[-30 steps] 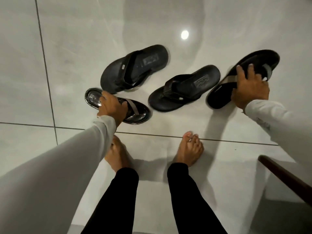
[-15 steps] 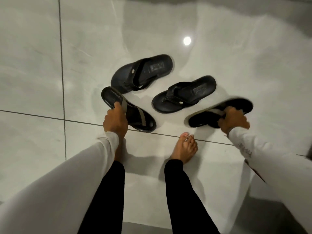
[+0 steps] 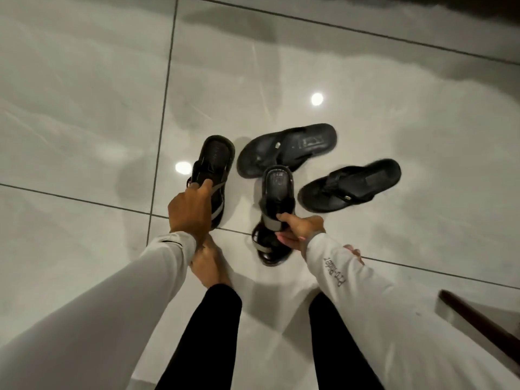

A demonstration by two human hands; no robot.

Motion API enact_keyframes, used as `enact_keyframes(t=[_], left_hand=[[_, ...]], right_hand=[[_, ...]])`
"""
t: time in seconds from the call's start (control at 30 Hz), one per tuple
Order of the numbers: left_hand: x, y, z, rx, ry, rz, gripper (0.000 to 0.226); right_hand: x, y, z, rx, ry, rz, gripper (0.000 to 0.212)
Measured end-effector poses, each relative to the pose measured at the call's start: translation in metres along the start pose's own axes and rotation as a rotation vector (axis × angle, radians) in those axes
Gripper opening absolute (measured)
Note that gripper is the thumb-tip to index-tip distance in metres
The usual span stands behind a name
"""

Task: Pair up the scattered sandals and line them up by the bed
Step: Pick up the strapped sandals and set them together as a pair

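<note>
My left hand [image 3: 191,208] grips a glossy black sandal with a grey strap [image 3: 213,161] by its strap, heel pointing away from me. My right hand [image 3: 299,229] holds the matching grey-strapped sandal [image 3: 277,190] the same way, a short gap to the right of the first. Beyond them two matte black thong sandals lie on the floor: one [image 3: 287,149] at an angle just behind the held pair, the other [image 3: 351,185] further right. Both held sandals are tilted, toes down near the tile joint.
Glossy pale floor tiles [image 3: 84,108] with dark grout lines spread all around. My bare feet [image 3: 209,266] stand just behind the held sandals. A dark wooden edge [image 3: 478,319] juts in at the lower right.
My right hand has carried its sandal leftward to beside the left one. My left hand has turned its sandal so the heel points away. The view has shifted.
</note>
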State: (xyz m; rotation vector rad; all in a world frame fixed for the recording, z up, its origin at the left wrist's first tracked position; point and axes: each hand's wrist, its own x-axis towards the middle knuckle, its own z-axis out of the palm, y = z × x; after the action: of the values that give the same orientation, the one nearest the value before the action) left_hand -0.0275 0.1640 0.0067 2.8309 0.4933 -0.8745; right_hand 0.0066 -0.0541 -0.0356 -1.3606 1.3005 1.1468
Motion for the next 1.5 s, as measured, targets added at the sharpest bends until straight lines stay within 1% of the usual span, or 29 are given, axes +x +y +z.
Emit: enact_keyframes(t=[0.07,0.13,0.17,0.23,0.33,0.4,0.47,0.63,0.77,0.87,0.97,1.03,1.1,1.17,1.23,1.33,1.4,1.43,1.5], left_hand=[[0.014,-0.024,-0.001,0.006,0.007,0.002,0.024],[0.030,-0.048,-0.003,0.006,-0.001,-0.001,0.025],[0.039,-0.059,-0.003,0.003,-0.005,0.001,0.025],[0.056,-0.075,-0.003,-0.011,-0.002,0.007,0.023],[0.080,-0.095,-0.001,-0.038,0.037,0.006,0.013],[0.093,-0.104,0.000,-0.045,0.047,0.006,0.012],[0.103,-0.111,0.000,-0.037,0.024,0.006,0.013],[0.108,-0.112,0.007,-0.087,-0.053,-0.020,0.016],[0.100,-0.108,0.013,-0.089,-0.082,-0.037,0.014],[0.095,-0.103,0.015,-0.108,-0.081,-0.039,0.018],[0.089,-0.096,0.014,-0.116,-0.048,-0.026,0.035],[0.083,-0.089,0.012,-0.088,-0.025,-0.006,0.043],[0.075,-0.075,0.012,-0.061,-0.001,0.024,0.042],[0.066,-0.055,0.011,-0.050,0.008,0.041,0.037],[0.059,-0.030,0.011,-0.025,0.001,0.068,0.035],[0.052,0.021,0.015,0.038,-0.034,0.147,0.038],[0.059,0.054,0.019,0.108,-0.076,0.235,0.045],[0.066,0.073,0.022,0.154,-0.091,0.302,0.048],[0.086,0.110,0.028,0.279,-0.121,0.503,0.054]], right_hand=[[0.001,-0.007,0.046,0.066,-0.054,0.016,0.052],[0.004,-0.017,0.092,0.114,-0.101,0.018,0.042],[0.006,-0.023,0.114,0.133,-0.116,0.013,0.042],[0.013,-0.035,0.150,0.149,-0.112,-0.015,0.052],[0.026,-0.048,0.193,0.103,-0.084,-0.063,0.066],[0.032,-0.053,0.211,0.071,-0.056,-0.079,0.070],[0.038,-0.055,0.221,0.061,-0.037,-0.083,0.071],[0.042,-0.055,0.222,0.080,-0.026,-0.090,0.070],[0.042,-0.056,0.213,0.095,-0.070,-0.091,0.064],[0.040,-0.054,0.205,0.108,-0.112,-0.077,0.056],[0.032,-0.049,0.190,0.016,-0.160,-0.091,0.049],[0.029,-0.042,0.171,-0.076,-0.158,-0.137,0.042],[0.027,-0.030,0.141,-0.261,-0.055,-0.228,0.042],[0.025,-0.018,0.100,-0.498,0.089,-0.320,0.050],[0.023,-0.010,0.055,-0.626,0.185,-0.365,0.051],[0.026,-0.013,-0.014,-0.712,0.334,-0.428,0.050],[0.031,-0.022,-0.049,-0.719,0.426,-0.475,0.054],[0.036,-0.028,-0.065,-0.711,0.459,-0.501,0.057],[0.051,-0.041,-0.089,-0.677,0.476,-0.559,0.064]])
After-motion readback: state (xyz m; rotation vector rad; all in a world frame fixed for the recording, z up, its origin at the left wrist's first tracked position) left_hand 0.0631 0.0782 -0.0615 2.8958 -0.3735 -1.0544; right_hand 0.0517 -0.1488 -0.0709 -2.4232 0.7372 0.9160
